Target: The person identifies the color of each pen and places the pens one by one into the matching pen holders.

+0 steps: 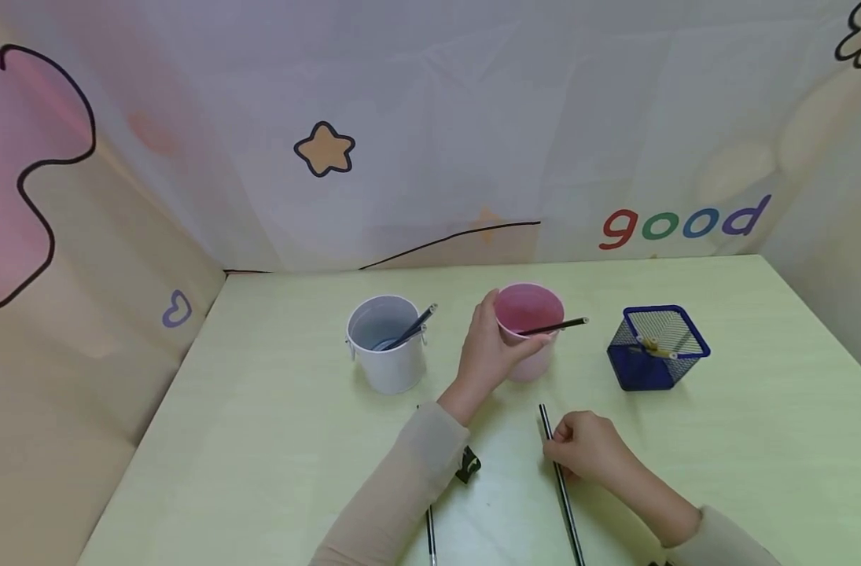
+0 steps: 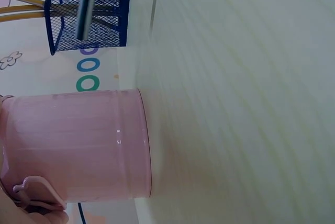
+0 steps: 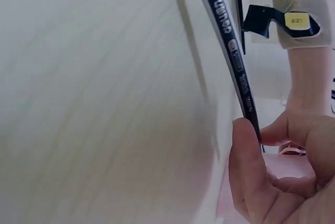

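Note:
My left hand (image 1: 485, 350) grips the pink bucket (image 1: 532, 368) by its rim, fingers on the left side and thumb across the front. One dark pencil (image 1: 570, 323) leans inside that bucket, its end sticking out to the right. Nearer to me, my right hand (image 1: 591, 446) pinches another dark pencil (image 1: 568, 511) between thumb and fingers. White lettering runs along this pencil in the right wrist view, and its shadow falls beside it on the table. The pink bucket's side and looped handle (image 2: 39, 188) fill the lower left of the left wrist view.
A white bucket (image 1: 395, 371) with dark pencils (image 1: 421, 318) stands to the left. On the right is a blue mesh pen holder (image 1: 642, 373) containing yellow pencils (image 1: 660, 353). Another dark pencil (image 1: 431, 534) lies partly hidden under my left forearm. A patterned cloth wall (image 1: 437, 141) borders the table's back.

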Demonstrator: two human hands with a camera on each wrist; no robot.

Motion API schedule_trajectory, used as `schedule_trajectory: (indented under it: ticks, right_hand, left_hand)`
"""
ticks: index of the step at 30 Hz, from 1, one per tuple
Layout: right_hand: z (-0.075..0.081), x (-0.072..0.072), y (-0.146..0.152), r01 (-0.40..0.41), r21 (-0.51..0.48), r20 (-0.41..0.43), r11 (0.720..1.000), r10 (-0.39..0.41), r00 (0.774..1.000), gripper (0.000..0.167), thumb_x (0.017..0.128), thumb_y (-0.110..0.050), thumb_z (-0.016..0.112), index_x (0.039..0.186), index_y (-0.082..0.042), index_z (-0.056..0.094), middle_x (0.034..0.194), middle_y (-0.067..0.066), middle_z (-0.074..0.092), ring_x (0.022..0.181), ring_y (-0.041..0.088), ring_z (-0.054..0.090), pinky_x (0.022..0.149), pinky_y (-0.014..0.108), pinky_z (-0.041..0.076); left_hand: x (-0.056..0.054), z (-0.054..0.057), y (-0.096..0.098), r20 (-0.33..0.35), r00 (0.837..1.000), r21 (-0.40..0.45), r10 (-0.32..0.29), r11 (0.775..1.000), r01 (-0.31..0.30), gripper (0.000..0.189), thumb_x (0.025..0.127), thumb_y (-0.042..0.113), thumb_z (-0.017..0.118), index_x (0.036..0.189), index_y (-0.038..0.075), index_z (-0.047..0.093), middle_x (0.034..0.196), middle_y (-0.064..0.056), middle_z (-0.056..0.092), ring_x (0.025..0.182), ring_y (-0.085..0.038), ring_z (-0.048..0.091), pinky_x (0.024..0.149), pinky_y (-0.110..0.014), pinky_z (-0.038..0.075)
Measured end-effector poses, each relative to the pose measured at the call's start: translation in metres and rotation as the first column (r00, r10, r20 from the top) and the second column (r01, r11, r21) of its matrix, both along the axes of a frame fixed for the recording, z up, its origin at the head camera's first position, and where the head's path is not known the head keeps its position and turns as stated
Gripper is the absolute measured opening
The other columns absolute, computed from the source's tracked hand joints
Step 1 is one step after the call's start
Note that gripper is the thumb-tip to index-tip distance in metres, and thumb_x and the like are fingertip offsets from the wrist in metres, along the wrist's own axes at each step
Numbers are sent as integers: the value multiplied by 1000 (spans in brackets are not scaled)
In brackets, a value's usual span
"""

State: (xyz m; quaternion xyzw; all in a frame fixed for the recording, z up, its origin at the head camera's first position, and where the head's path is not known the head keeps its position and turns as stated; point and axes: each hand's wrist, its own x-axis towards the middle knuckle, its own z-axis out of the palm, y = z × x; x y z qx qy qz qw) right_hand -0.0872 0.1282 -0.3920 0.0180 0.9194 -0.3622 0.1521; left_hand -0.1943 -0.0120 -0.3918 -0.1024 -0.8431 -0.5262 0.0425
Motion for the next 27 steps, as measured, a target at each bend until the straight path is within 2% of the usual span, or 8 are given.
schedule_trajectory:
  ticks: [5,10,17,27]
  right_hand:
    - [9,5,-3,4,-20,-27,1000,-4,1000,12,77,-9,65,69,-4,58,55,1,57,47,12,56,47,26,46]
    - [16,9,1,8,-46,-74,999,-11,997,7,77,-8,63,76,-2,60,63,0,59,51,12,58,47,25,49]
    - [28,12,6,3,-28,-122,1000,-6,993,7,77,-8,62,80,-2,60,63,-1,59,52,11,55,45,23,41]
    - [41,10,8,41,-4,-252,999,-41,967,7,77,-8,62,82,-3,61,70,2,61,61,12,55,51,23,44]
  left_hand:
    - [-1,2,-1,-15,1000,-4,-4,1000,4,96,74,36,81,148,8,26,139,-9,45,123,-22,50,100,-40,46]
    - [-1,2,2,-7,1000,-3,-10,1000,10,97,74,37,81,148,10,26,138,-8,45,122,-21,51,99,-39,46]
    - [1,1,3,15,1000,-10,1,1000,-1,97,73,39,81,148,12,26,138,-6,45,122,-20,51,98,-38,47]
    - [0,0,-1,3,1000,-6,-2,1000,2,97,74,37,81,148,10,25,138,-9,45,122,-22,50,100,-40,46]
